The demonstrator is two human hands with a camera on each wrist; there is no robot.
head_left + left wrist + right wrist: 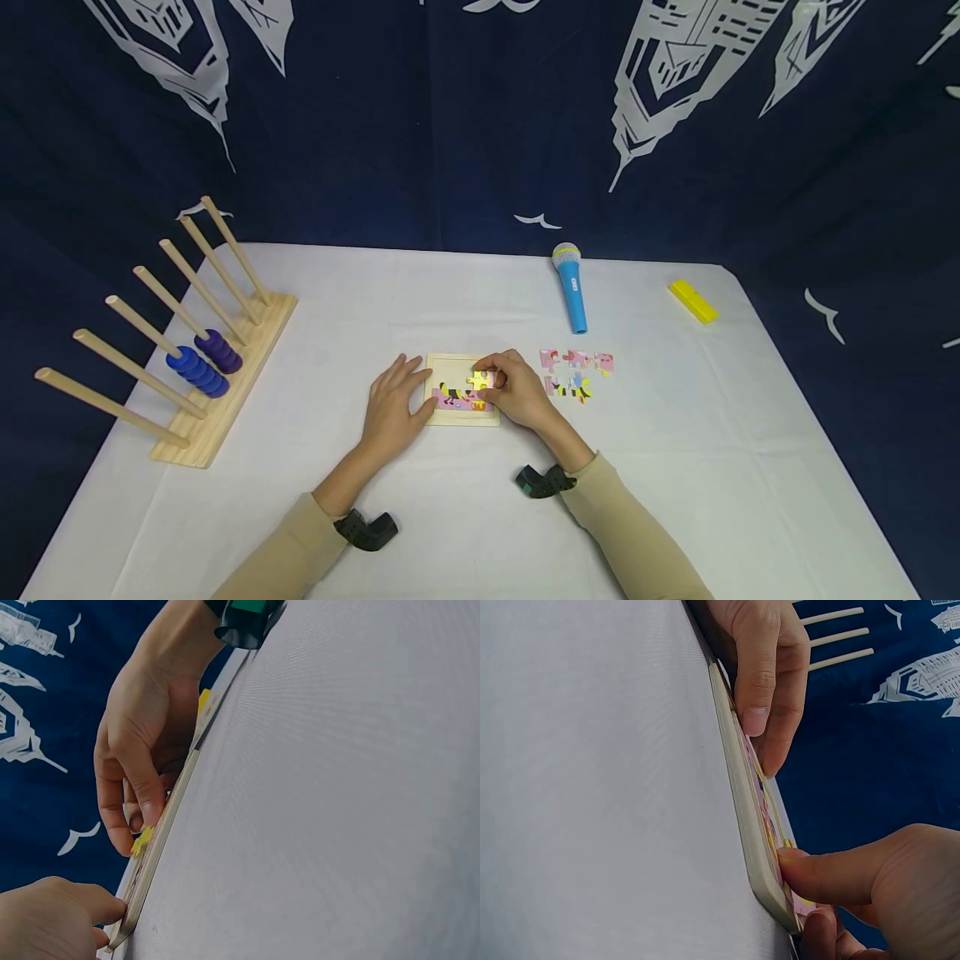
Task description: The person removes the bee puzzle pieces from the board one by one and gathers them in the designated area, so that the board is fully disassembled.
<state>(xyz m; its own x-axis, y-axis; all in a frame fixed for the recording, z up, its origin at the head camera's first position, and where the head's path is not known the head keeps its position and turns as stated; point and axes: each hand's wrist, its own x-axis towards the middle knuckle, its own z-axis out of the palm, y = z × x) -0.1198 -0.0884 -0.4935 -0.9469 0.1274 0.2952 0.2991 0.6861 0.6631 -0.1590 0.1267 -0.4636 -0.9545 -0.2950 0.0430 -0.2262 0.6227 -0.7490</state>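
Observation:
A small wooden puzzle tray (450, 362) lies on the table before me, its lower part filled with pink, black-and-yellow pieces (453, 400). My right hand (521, 396) pinches a yellow puzzle piece (480, 380) between thumb and fingers, over the tray's right side. In the left wrist view this yellow puzzle piece (142, 840) tilts at the fingertips, close over the tray. My left hand (393, 408) rests at the tray's left edge, fingers extended and thumb at the lower left rim. Several loose puzzle pieces (577, 359) lie in two rows right of the tray.
A wooden peg stand (225, 433) with blue rings (197, 371) and purple rings (218, 351) stands at the left. Behind the loose pieces lies a blue toy microphone (572, 292). A yellow block (693, 301) sits at the back right, near the table's edge.

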